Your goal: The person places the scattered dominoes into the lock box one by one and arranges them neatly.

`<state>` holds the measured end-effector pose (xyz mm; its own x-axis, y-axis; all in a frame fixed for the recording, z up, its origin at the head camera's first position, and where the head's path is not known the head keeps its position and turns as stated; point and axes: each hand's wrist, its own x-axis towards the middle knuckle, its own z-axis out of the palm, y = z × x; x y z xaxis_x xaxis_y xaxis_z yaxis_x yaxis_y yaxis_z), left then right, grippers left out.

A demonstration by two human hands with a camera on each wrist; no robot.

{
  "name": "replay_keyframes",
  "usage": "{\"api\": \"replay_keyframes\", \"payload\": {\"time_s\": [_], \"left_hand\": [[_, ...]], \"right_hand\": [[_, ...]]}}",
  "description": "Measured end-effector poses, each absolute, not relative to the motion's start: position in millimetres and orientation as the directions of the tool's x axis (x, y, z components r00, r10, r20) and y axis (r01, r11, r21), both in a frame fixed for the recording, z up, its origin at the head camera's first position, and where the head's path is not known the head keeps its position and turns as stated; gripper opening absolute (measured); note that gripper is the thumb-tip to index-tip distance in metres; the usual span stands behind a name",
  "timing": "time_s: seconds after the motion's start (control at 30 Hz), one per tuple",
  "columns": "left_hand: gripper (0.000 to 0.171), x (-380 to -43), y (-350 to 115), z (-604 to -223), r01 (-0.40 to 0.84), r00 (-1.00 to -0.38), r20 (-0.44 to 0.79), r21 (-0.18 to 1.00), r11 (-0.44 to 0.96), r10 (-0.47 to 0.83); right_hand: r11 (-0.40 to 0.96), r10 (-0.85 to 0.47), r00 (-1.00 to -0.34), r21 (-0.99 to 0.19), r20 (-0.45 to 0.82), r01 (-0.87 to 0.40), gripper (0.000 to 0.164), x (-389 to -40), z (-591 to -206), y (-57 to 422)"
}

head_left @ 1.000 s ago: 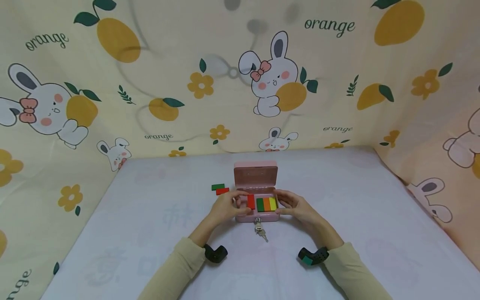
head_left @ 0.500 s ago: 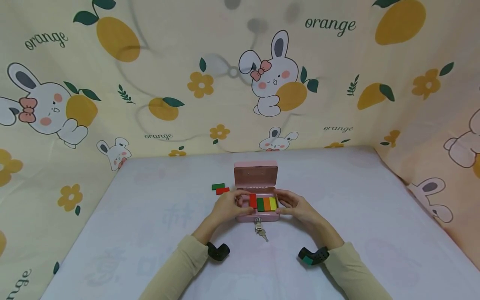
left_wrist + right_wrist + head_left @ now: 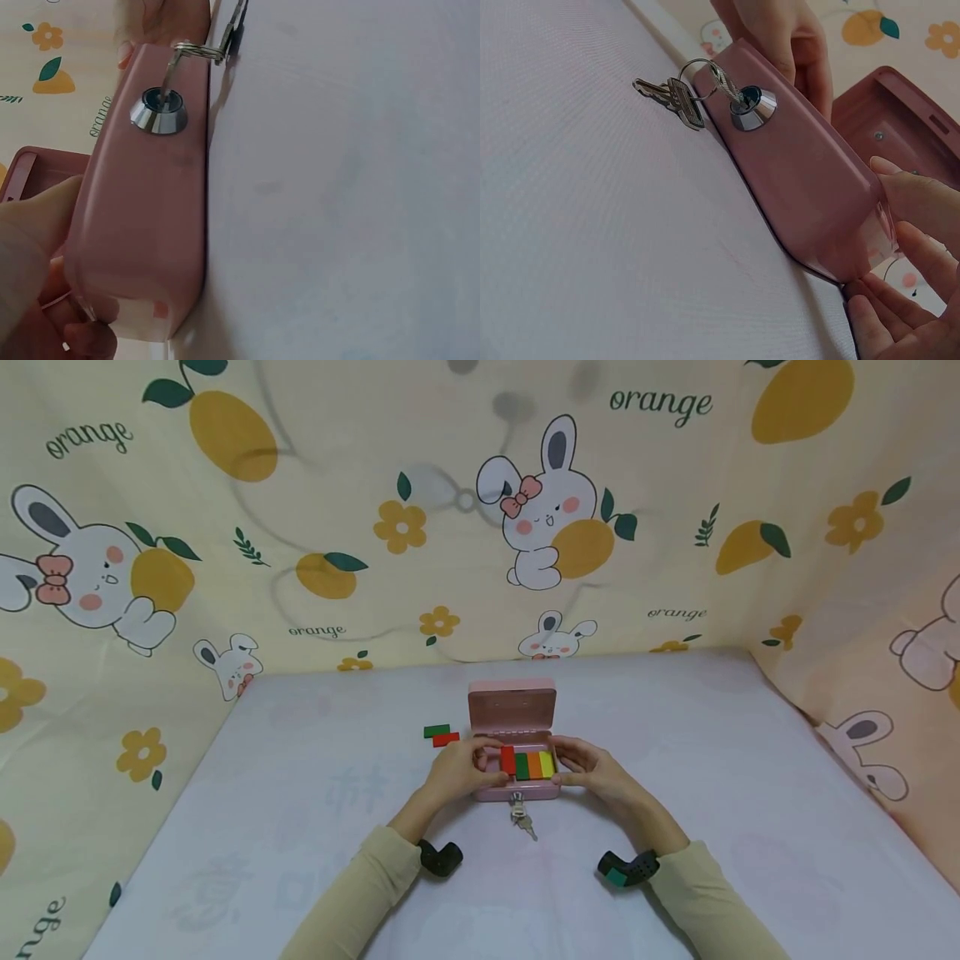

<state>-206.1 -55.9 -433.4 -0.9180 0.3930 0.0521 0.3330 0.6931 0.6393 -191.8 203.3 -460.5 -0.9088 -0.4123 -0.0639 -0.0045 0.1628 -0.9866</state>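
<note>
A pink metal cash box (image 3: 538, 792) stands with its lid (image 3: 512, 708) raised, in the middle of the head view. Inside it, a green block (image 3: 522, 767), an orange block (image 3: 534, 766) and a yellow block (image 3: 547, 765) stand in a row toward the right. My left hand (image 3: 457, 768) reaches over the box's left end and pinches a red block (image 3: 507, 762) between thumb and fingers, against the green one. At the opposite end my right hand (image 3: 596, 770) grips the box's side; its thumb (image 3: 915, 191) lies at the top edge.
Left of the box, a loose green block (image 3: 437, 731) and a loose red block (image 3: 446, 739) lie on the white table (image 3: 300, 827). Keys (image 3: 676, 101) hang on a ring from the lock (image 3: 754, 109) at the box's front. A printed cloth (image 3: 337, 510) rises behind.
My left hand has moved slightly right with the red block, closing its gap to the green one. The right hand stays at the box's side.
</note>
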Motion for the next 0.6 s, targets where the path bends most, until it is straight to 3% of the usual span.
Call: {"api": "replay_keyframes", "payload": {"time_s": [0.6], "left_hand": [[0.05,-205.6,-52.2,-435.1,0.331,-0.916,0.01,0.581,0.744,0.401]], "right_hand": [[0.174,-0.418,-0.905,-0.985,-0.078,0.004,0.072,-191.3,-461.4,203.5]]}}
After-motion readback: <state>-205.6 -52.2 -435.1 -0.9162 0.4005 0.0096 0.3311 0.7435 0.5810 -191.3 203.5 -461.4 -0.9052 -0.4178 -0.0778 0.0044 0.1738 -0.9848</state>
